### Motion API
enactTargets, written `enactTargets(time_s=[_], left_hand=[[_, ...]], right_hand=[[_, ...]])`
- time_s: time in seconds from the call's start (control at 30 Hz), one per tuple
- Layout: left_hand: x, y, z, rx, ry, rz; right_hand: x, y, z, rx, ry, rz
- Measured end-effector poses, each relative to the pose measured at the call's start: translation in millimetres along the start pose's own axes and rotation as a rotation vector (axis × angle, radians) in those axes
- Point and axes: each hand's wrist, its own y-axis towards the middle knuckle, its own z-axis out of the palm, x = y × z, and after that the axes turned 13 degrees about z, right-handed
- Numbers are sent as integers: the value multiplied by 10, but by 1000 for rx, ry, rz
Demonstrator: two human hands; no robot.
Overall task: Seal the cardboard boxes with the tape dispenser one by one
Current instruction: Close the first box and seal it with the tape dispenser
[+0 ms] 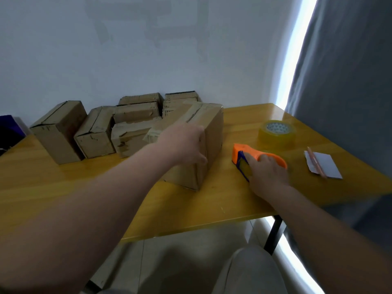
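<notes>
L arm reaches fwd, left hand (186, 143) on top of the cardboard box (209, 122) at mid-desk (63, 183), fingers curled over its R top edge, gripping it. Right hand (267, 170) lies low, fingers wrapped on the orange tape dispenser (246, 152), which rests just R of the box. Bare desk runs to the near edge; other boxes (95, 132) line the wall, tape roll (276, 132) sits behind the dispenser.

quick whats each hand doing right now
Left hand: grips the large brown cardboard box.
Right hand: grips the orange plastic tape dispenser.
</notes>
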Motion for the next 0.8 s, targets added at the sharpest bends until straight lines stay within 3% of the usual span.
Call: enactTargets(time_s=[0.1, 0.2, 0.37, 0.47, 0.6, 0.8], left_hand=[[208, -212, -103, 59, -135, 89], [388, -364, -18, -119, -81, 170], [459, -439, 184, -418, -58, 303], [484, -420, 223, -506, -44, 397], [480, -378, 184, -466, -50, 354], [473, -371, 83, -430, -120, 341]], right_hand=[[26, -38, 8, -118, 67, -3], [133, -108, -10, -220, 294, -96], [529, -409, -86, -226, 548, -324], [697, -563, -91, -213, 534, -433], [768, -615, 8, -185, 443, -512], [732, -449, 315, -482, 182, -565]])
